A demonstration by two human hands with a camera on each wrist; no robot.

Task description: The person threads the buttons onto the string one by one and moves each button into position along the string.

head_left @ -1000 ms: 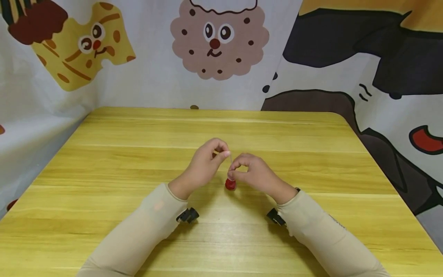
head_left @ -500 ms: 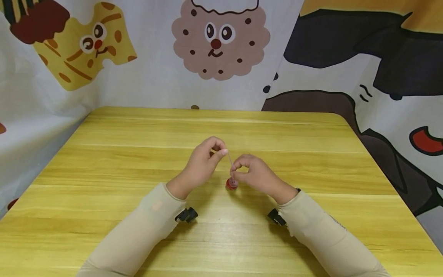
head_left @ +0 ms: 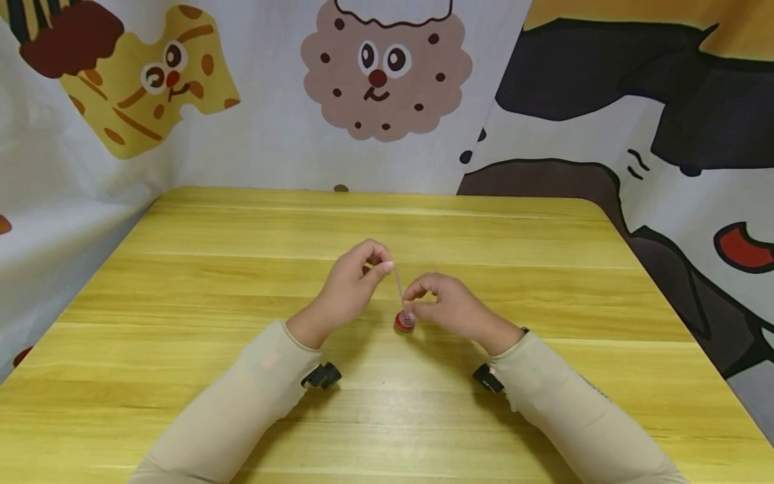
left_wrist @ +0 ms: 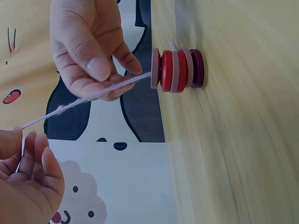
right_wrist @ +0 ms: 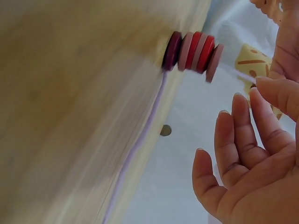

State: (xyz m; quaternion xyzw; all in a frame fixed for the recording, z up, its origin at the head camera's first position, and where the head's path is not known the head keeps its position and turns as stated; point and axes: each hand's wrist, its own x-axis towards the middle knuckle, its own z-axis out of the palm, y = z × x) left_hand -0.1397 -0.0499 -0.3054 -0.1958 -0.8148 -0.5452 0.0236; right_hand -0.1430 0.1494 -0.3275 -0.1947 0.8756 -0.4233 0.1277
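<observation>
Pale string [left_wrist: 88,97] pinched in both my left hand [head_left: 351,286] and right hand [head_left: 450,306]; threaded button stack [left_wrist: 177,70] sits on the wooden table [head_left: 544,269].

Five buttons [left_wrist: 177,70] sit in one stack: two red, two pink, one dark maroon. One string [left_wrist: 93,97] runs through them. Two hands are in view, with the stack at 6 o'clock of centre.

Your button stack [head_left: 404,321] sits on the table [head_left: 181,282] between your hands: left hand [head_left: 351,289] left, right hand [head_left: 450,308] right (string [head_left: 398,283] rising from the stack to both).
</observation>
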